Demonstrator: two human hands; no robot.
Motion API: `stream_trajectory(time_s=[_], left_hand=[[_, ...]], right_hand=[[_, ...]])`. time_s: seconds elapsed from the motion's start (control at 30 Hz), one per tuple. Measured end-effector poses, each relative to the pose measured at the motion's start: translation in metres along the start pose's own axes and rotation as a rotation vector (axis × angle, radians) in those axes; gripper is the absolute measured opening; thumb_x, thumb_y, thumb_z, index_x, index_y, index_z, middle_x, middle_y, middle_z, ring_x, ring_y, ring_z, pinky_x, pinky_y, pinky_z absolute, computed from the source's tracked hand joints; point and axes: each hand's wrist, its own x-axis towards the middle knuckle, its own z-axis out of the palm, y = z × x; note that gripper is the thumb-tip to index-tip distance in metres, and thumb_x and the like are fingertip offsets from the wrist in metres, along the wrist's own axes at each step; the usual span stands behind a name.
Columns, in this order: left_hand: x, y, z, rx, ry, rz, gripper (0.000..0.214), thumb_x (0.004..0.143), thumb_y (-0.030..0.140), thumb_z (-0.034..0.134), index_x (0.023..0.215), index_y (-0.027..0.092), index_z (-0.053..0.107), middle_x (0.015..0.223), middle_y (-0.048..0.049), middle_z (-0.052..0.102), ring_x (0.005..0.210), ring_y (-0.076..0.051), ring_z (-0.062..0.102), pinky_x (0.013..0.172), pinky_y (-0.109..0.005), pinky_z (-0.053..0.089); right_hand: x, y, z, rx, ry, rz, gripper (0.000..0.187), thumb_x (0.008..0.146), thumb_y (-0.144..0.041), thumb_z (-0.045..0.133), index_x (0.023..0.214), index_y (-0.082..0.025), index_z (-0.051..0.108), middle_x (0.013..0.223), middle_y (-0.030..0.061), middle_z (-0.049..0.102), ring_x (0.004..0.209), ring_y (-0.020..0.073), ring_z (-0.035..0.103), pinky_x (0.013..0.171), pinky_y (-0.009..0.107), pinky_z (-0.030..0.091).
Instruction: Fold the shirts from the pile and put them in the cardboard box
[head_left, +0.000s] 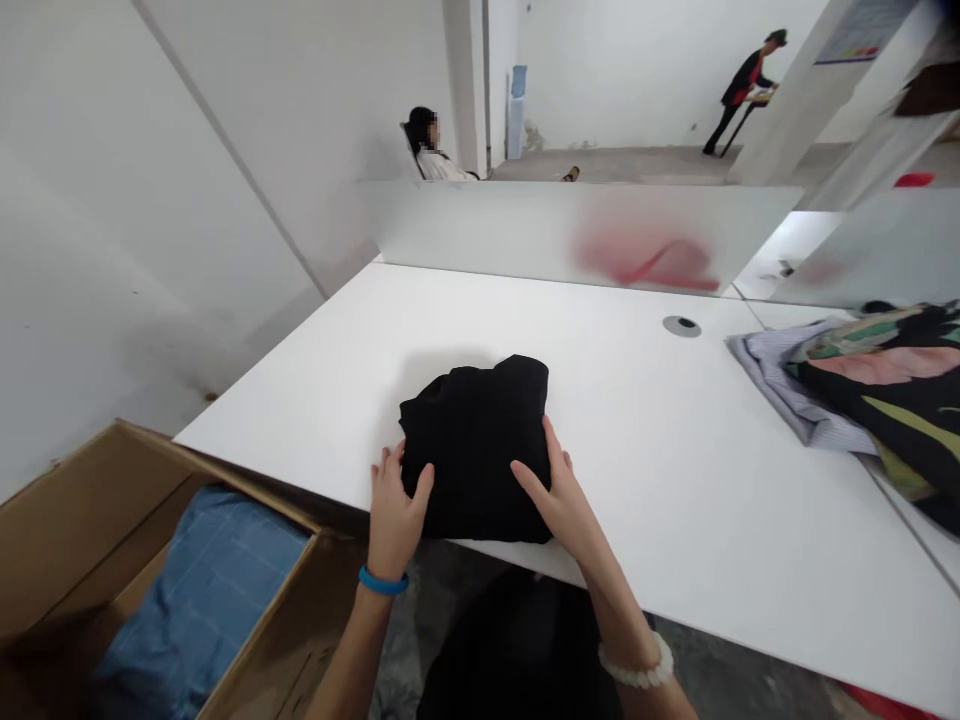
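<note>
A folded black garment [480, 450] lies at the front edge of the white table, its near side level with the edge. My left hand [395, 512] grips its left side, thumb on top and fingers along the outer side. On the opposite side my right hand [562, 502] holds it the same way, the thumb resting on the cloth. What kind of garment it is cannot be made out from the folded bundle. A blue band circles my left wrist and a white beaded bracelet my right.
Below the table's left end stands an open cardboard box [300, 600] with blue checked cloth [217, 580] inside. Patterned and striped clothes [885, 390] are heaped at the right. A frosted divider [480, 225] runs along the table's back. Two people are beyond it.
</note>
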Motion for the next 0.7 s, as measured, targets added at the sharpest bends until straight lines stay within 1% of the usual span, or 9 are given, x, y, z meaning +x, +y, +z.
stream_trajectory(time_s=[0.1, 0.17, 0.23, 0.3, 0.37, 0.43, 0.53, 0.6, 0.7], left_hand=[[-0.009, 0.015, 0.005, -0.203, 0.000, -0.063, 0.057, 0.086, 0.046, 0.049, 0.135, 0.020, 0.036, 0.137, -0.0127, 0.046, 0.128, -0.028, 0.043, 0.107, -0.045, 0.036], [-0.017, 0.024, 0.006, -0.352, 0.032, -0.093, 0.056, 0.084, 0.044, 0.055, 0.133, 0.024, 0.038, 0.137, -0.0098, 0.047, 0.127, -0.026, 0.044, 0.105, -0.040, 0.038], [-0.028, 0.030, 0.005, -0.536, 0.055, -0.170, 0.056, 0.080, 0.041, 0.062, 0.130, 0.026, 0.042, 0.136, -0.0072, 0.048, 0.127, -0.025, 0.045, 0.104, -0.038, 0.039], [-0.043, 0.033, 0.004, -0.734, 0.051, -0.314, 0.058, 0.076, 0.039, 0.067, 0.128, 0.029, 0.044, 0.134, -0.0052, 0.051, 0.123, -0.024, 0.049, 0.101, -0.036, 0.043], [-0.062, 0.035, 0.004, -0.904, 0.053, -0.474, 0.060, 0.073, 0.036, 0.071, 0.127, 0.031, 0.045, 0.134, -0.0033, 0.052, 0.121, -0.023, 0.051, 0.097, -0.032, 0.046], [-0.081, 0.035, 0.006, -1.019, 0.095, -0.607, 0.061, 0.070, 0.032, 0.073, 0.125, 0.030, 0.047, 0.134, -0.0016, 0.052, 0.122, -0.022, 0.050, 0.095, -0.028, 0.047], [-0.101, 0.036, 0.008, -1.127, 0.155, -0.789, 0.054, 0.066, 0.024, 0.073, 0.117, 0.027, 0.054, 0.128, -0.0010, 0.058, 0.117, -0.020, 0.055, 0.089, -0.024, 0.049], [-0.106, 0.034, 0.005, -1.196, 0.078, -0.979, 0.038, 0.067, 0.024, 0.070, 0.104, 0.021, 0.061, 0.110, -0.0030, 0.068, 0.103, -0.020, 0.063, 0.078, -0.024, 0.052], [-0.103, 0.027, -0.008, -1.260, -0.231, -1.288, 0.016, 0.072, 0.028, 0.060, 0.077, 0.013, 0.065, 0.075, -0.0059, 0.070, 0.072, -0.018, 0.067, 0.058, -0.023, 0.051]], right_hand=[[-0.007, -0.001, 0.002, 0.359, 0.067, 0.058, 0.075, 0.081, -0.052, 0.060, 0.146, -0.035, 0.025, 0.154, -0.0041, 0.023, 0.140, 0.0232, 0.025, 0.112, 0.041, 0.031], [-0.014, -0.002, -0.001, 0.553, 0.138, 0.140, 0.071, 0.080, -0.051, 0.061, 0.144, -0.036, 0.032, 0.152, -0.0036, 0.028, 0.134, 0.0231, 0.036, 0.107, 0.037, 0.039], [-0.024, -0.005, -0.008, 0.636, 0.170, 0.242, 0.075, 0.077, -0.052, 0.065, 0.143, -0.036, 0.033, 0.146, -0.0011, 0.039, 0.127, 0.0248, 0.047, 0.102, 0.037, 0.044], [-0.037, -0.009, -0.016, 0.612, 0.158, 0.350, 0.085, 0.072, -0.052, 0.070, 0.145, -0.036, 0.029, 0.135, 0.0021, 0.053, 0.115, 0.0267, 0.057, 0.096, 0.040, 0.048], [-0.052, -0.013, -0.023, 0.529, 0.150, 0.435, 0.092, 0.068, -0.053, 0.073, 0.146, -0.036, 0.026, 0.124, 0.0036, 0.061, 0.105, 0.0282, 0.063, 0.090, 0.043, 0.051], [-0.067, -0.015, -0.028, 0.444, 0.169, 0.473, 0.093, 0.067, -0.055, 0.073, 0.146, -0.036, 0.028, 0.125, 0.0041, 0.061, 0.104, 0.0292, 0.063, 0.087, 0.043, 0.052], [-0.085, -0.008, -0.032, 0.336, 0.205, 0.464, 0.091, 0.066, -0.058, 0.070, 0.145, -0.034, 0.031, 0.135, 0.0042, 0.053, 0.113, 0.0303, 0.058, 0.089, 0.040, 0.051], [-0.093, 0.000, -0.033, 0.261, 0.210, 0.434, 0.093, 0.068, -0.058, 0.068, 0.147, -0.031, 0.027, 0.138, 0.0036, 0.050, 0.117, 0.0301, 0.054, 0.092, 0.038, 0.050], [-0.102, 0.010, -0.036, 0.165, 0.204, 0.370, 0.093, 0.072, -0.056, 0.065, 0.149, -0.029, 0.021, 0.138, 0.0031, 0.050, 0.123, 0.0298, 0.050, 0.098, 0.038, 0.046]])
